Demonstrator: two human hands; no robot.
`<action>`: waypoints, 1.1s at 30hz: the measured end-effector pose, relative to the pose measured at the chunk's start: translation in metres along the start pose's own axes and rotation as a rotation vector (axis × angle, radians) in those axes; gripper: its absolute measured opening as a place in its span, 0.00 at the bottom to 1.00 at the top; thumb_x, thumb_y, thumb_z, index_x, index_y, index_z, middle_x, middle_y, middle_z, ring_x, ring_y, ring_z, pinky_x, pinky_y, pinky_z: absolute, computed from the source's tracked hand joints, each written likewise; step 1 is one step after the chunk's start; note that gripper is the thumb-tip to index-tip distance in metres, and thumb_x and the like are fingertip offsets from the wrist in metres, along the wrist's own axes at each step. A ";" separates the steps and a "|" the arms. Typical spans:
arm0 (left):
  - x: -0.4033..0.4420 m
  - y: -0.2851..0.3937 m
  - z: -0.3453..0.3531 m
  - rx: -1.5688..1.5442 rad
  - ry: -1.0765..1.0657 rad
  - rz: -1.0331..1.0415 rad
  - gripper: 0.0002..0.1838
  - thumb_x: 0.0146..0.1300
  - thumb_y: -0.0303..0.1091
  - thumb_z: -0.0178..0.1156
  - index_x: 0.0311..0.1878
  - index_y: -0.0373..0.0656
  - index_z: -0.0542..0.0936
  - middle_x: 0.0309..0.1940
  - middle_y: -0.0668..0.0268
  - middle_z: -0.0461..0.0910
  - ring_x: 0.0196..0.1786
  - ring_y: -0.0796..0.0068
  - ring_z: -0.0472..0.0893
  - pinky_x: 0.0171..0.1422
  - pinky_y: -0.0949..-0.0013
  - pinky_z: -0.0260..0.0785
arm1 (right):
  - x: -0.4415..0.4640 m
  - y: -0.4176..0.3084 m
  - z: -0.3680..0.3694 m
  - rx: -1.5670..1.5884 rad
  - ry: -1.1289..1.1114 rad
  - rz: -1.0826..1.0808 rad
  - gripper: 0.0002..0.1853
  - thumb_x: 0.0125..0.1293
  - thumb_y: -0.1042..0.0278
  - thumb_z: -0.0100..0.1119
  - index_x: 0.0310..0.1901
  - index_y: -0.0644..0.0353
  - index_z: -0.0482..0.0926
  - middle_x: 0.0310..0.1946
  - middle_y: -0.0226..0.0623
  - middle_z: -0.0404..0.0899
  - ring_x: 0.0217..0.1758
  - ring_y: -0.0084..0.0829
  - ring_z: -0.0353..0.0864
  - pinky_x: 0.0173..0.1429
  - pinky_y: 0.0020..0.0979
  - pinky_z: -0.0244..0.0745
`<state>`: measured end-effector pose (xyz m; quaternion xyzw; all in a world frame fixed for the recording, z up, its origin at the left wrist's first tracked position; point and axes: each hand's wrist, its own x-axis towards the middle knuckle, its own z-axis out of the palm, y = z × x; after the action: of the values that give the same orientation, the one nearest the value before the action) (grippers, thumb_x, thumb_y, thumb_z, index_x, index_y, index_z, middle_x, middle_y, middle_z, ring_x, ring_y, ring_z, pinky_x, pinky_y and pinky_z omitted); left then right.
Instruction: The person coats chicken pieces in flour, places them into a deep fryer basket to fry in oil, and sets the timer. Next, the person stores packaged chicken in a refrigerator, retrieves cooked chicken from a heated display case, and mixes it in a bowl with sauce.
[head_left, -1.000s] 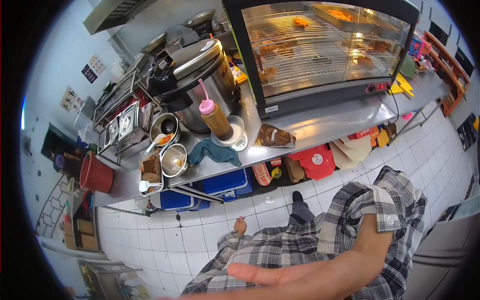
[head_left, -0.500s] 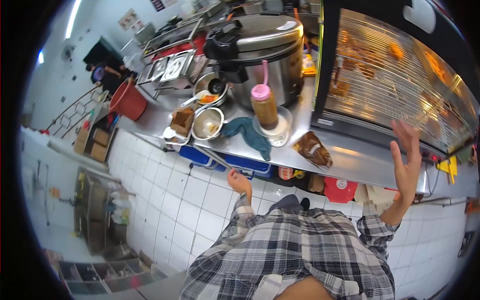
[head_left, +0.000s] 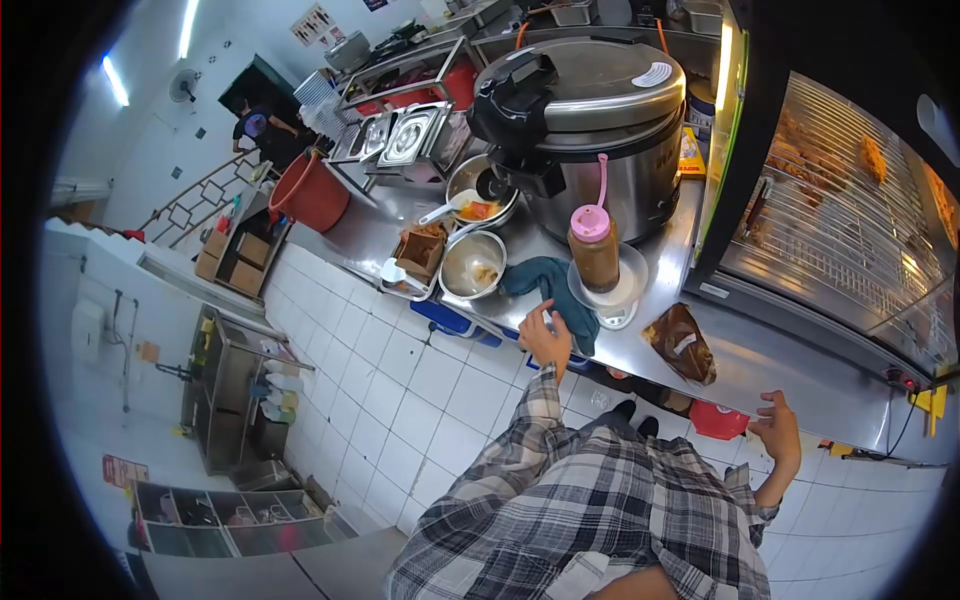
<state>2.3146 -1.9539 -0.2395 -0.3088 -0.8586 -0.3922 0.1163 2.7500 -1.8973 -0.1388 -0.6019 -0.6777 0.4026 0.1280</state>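
Note:
My left hand (head_left: 545, 337) is at the counter's front edge, fingers apart, against the near side of a dark teal cloth (head_left: 556, 290); whether it touches the cloth I cannot tell. Just behind the cloth, a squeeze bottle (head_left: 596, 262) of brown sauce with a pink cap stands upright in a shallow dish (head_left: 634, 275) on a white scale (head_left: 618, 318). A brown bag (head_left: 682, 345) lies on the counter between my two hands. My right hand (head_left: 778, 432) hangs in front of the counter edge at the right, holding nothing, fingers slightly bent and apart.
A large steel pressure cooker (head_left: 600, 130) stands behind the bottle. Left of the cloth are a metal bowl (head_left: 473, 265) and a tray (head_left: 418, 258) with a brown carton. A heated display cabinet (head_left: 850, 190) fills the right. Another person (head_left: 262, 130) is far back left.
My left hand has risen from below the counter edge to the cloth. My right hand has dropped from in front of the cabinet to the counter's front edge. The view has turned left.

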 end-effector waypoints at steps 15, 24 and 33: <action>0.183 -0.092 -0.031 0.274 -0.396 0.062 0.10 0.62 0.39 0.54 0.39 0.50 0.84 0.40 0.63 0.83 0.45 0.59 0.81 0.56 0.49 0.63 | 0.021 -0.020 0.012 -0.011 -0.040 0.040 0.10 0.64 0.71 0.54 0.45 0.64 0.71 0.14 0.46 0.77 0.18 0.36 0.82 0.26 0.33 0.71; 0.194 -0.113 -0.031 0.534 -0.068 -0.460 0.37 0.42 0.31 0.67 0.58 0.61 0.63 0.56 0.62 0.62 0.62 0.54 0.61 0.52 0.46 0.66 | 0.007 -0.015 0.019 0.017 0.054 0.118 0.13 0.62 0.67 0.57 0.46 0.64 0.71 0.19 0.50 0.79 0.21 0.37 0.83 0.31 0.36 0.74; 0.168 -0.216 0.001 -0.338 0.163 -0.790 0.33 0.55 0.30 0.53 0.67 0.49 0.59 0.48 0.47 0.75 0.34 0.45 0.81 0.24 0.54 0.83 | -0.006 0.033 -0.008 0.015 0.174 0.132 0.16 0.61 0.63 0.60 0.47 0.61 0.74 0.21 0.44 0.79 0.21 0.35 0.79 0.27 0.34 0.72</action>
<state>2.0489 -1.9876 -0.2953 0.0604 -0.8225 -0.5648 -0.0275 2.7803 -1.9011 -0.1545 -0.6770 -0.6197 0.3616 0.1643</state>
